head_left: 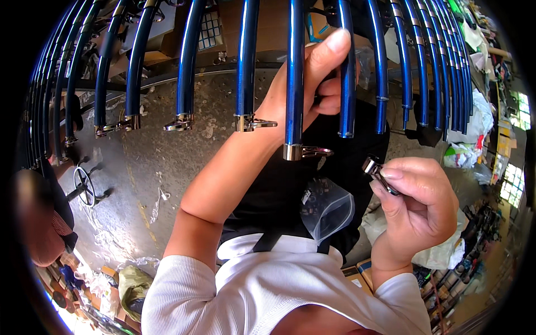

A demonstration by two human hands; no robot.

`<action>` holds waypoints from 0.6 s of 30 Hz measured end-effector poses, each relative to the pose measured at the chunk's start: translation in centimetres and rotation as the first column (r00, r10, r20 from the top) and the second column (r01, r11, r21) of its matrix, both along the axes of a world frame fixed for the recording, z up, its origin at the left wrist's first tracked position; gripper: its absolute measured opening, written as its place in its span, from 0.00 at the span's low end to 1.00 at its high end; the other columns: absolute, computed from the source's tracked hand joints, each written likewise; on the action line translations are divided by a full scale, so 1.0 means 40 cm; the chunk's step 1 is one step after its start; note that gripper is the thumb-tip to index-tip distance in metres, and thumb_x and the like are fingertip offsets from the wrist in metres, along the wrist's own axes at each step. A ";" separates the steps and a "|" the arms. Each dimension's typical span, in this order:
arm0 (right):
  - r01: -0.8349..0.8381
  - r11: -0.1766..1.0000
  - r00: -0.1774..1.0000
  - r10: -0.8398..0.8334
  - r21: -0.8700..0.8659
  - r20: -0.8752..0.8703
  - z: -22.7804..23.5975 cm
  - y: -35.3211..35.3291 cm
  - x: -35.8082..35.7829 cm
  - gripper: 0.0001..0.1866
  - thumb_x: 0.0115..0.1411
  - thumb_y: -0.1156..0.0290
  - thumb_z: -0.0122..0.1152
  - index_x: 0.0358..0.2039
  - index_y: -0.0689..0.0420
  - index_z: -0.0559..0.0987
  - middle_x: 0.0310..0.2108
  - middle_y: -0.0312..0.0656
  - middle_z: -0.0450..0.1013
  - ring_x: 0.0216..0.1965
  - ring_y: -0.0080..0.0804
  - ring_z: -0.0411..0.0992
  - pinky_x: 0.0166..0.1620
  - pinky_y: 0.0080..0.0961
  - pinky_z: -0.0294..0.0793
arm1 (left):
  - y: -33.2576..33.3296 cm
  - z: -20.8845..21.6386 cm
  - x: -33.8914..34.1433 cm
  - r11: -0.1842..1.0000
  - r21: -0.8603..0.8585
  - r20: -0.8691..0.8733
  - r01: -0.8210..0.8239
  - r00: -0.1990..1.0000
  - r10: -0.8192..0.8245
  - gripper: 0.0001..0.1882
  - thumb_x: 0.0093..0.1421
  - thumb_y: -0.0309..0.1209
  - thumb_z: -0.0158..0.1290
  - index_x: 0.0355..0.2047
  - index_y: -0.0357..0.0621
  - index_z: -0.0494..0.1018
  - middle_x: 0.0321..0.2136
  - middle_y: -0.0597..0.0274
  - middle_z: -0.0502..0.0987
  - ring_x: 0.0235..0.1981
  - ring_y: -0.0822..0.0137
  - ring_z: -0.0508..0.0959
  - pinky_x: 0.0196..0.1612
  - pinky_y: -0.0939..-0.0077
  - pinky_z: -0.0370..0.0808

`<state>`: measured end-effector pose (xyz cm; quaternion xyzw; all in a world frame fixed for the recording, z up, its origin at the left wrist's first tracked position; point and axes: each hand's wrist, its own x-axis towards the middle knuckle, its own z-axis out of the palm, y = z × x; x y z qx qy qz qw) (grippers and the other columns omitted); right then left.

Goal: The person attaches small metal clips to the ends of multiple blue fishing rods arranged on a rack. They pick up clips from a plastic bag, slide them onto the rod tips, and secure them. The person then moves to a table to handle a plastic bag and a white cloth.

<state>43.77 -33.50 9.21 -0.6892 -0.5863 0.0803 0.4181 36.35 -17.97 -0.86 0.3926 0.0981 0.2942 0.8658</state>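
Head view: the left hand (312, 84) is raised among a row of hanging glossy blue rods (245, 56), its fingers curled around one blue rod (347, 84) with the thumb lying along it; the right hand (416, 204), lower and to the right, pinches a small metal ring guide (377, 172) between thumb and forefinger, just below the rod ends; a clear plastic bag (329, 209) of small parts rests on the lap below.

Hanging blue rods (246, 56) form a close row overhead; narrow gaps separate them. The left hand (312, 84) fills the gap beside the ringless rod (347, 72). Below the rod ends, space is open down to the plastic bag (329, 209).
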 end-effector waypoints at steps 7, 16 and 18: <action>-0.133 0.990 0.972 0.138 -0.038 0.191 0.004 0.055 0.008 0.13 0.38 0.76 0.73 0.23 0.59 0.76 0.24 0.40 0.72 0.27 0.32 0.65 0.32 0.24 0.63 | 0.010 -0.018 0.052 0.992 0.080 0.136 -0.100 0.987 0.088 0.35 0.62 0.65 0.43 0.14 0.47 0.64 0.11 0.73 0.53 0.13 0.79 0.56 0.18 0.82 0.51; -0.131 0.990 0.950 0.139 -0.046 0.280 0.002 0.076 0.018 0.11 0.42 0.74 0.72 0.23 0.58 0.76 0.25 0.39 0.71 0.28 0.32 0.65 0.31 0.24 0.63 | 0.001 0.017 0.051 0.972 0.136 0.030 -0.192 0.981 0.190 0.27 0.67 0.44 0.39 0.12 0.47 0.57 0.11 0.68 0.56 0.13 0.75 0.56 0.17 0.79 0.53; -0.145 0.989 0.944 0.149 -0.036 0.294 0.003 0.078 0.021 0.11 0.42 0.74 0.72 0.24 0.58 0.76 0.25 0.39 0.71 0.28 0.33 0.65 0.31 0.24 0.63 | 0.000 0.013 0.051 0.967 0.158 0.031 -0.201 0.980 0.198 0.27 0.67 0.44 0.40 0.12 0.47 0.57 0.11 0.68 0.57 0.13 0.74 0.56 0.18 0.79 0.53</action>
